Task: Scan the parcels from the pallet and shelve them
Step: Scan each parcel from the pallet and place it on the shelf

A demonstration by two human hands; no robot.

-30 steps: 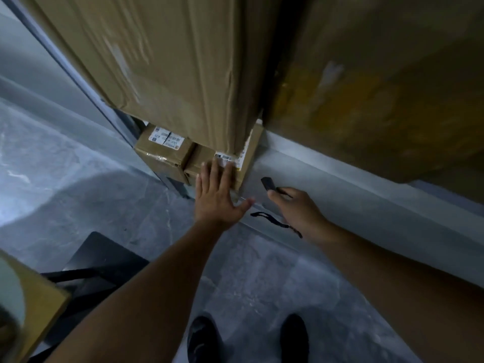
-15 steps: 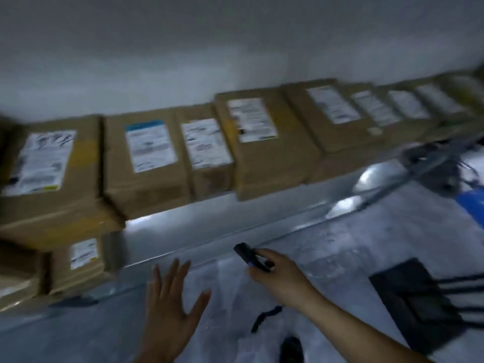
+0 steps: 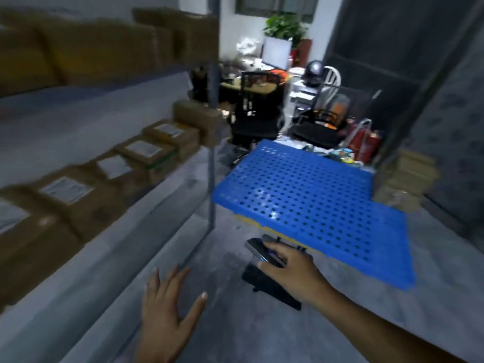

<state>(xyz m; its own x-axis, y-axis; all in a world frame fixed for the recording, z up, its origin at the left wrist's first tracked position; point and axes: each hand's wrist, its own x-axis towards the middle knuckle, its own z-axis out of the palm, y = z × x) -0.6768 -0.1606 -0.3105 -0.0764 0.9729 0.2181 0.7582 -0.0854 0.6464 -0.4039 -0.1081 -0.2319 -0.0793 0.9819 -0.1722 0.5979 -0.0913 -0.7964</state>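
My left hand [image 3: 167, 305] is free, fingers spread and holding nothing. My right hand [image 3: 288, 268] grips the scanner [image 3: 264, 251], thumb along its top. The parcels [image 3: 65, 195] I can see sit in a row on the shelf [image 3: 86, 289] to my left with their labels up, and the blue pallet [image 3: 314, 200] lies on the floor just ahead to my right. I take it the job now is to fetch the next parcel. For that I should keep the scanner pointed forward in my right hand, leave my left free to lift, and step round the shelf's upright post [image 3: 210, 153] instead of brushing it. I should find the label before I pick anything up, so one pass of the scanner is enough. The picture is smeared, so no label can be read. I cannot tell whether the brown stack [image 3: 403, 179] by the wall beyond the pallet is parcels waiting for me. The dark shape [image 3: 269, 286] under my right hand is unclear, and the shelf's left end is cut off.
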